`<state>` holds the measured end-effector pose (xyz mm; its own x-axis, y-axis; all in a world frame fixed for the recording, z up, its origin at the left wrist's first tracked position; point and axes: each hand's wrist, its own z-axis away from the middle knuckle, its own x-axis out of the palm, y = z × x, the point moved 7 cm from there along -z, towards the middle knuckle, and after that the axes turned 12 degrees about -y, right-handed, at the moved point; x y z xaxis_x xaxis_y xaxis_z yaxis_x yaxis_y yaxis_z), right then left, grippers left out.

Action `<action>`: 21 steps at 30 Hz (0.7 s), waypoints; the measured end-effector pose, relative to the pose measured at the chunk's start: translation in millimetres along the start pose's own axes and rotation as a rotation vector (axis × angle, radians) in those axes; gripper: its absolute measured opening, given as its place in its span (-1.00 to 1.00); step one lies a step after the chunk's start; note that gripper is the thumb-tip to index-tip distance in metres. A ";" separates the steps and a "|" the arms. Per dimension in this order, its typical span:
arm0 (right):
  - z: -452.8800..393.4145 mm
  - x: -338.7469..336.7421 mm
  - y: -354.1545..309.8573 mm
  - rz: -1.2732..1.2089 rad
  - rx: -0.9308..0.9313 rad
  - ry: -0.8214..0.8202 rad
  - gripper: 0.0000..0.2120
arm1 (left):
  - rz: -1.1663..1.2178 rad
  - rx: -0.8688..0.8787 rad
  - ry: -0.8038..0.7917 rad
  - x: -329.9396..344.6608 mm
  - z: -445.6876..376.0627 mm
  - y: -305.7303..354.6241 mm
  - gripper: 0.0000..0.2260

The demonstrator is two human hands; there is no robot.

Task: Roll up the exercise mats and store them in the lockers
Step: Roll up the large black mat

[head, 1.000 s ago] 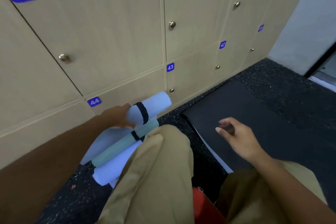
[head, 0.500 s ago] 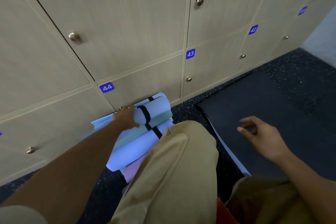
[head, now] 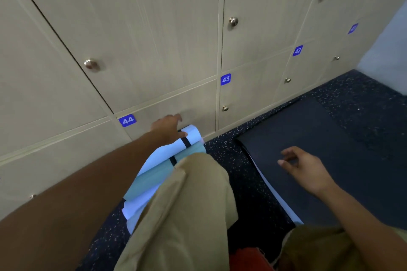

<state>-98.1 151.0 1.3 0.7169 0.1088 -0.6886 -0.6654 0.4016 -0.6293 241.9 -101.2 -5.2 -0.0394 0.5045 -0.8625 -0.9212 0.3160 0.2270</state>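
Though knee-hidden, rolled mats (head: 167, 160) below left hand (head: 166, 126)

Single head view, close, angled down toward lockers (head: 167, 35) and floor (head: 231, 156).

both forearms are bare to the near edge, with no sleeve, watch or band on either wrist. the left hand (head: 167, 126) and right hand (head: 305, 166) wear no rings or gloves. the legs are covered in loose khaki trousers (head: 187, 204), creased along the knee.
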 end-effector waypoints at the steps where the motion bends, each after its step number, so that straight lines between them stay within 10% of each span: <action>1: -1.7 -2.1 3.8 -0.001 0.008 0.002 -0.74 | -0.018 0.016 -0.001 -3.4 -3.4 9.1 -0.49; 21: -83.2 -77.8 206.1 -0.031 0.376 -0.097 -0.61 | -0.464 0.616 -0.261 133.8 -153.7 309.0 -0.52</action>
<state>-308.3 149.7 -104.8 0.7636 0.1694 -0.6231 -0.5335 0.7091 -0.4610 -107.5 -59.6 -120.0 0.4555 0.3607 -0.8139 -0.4403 0.8859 0.1461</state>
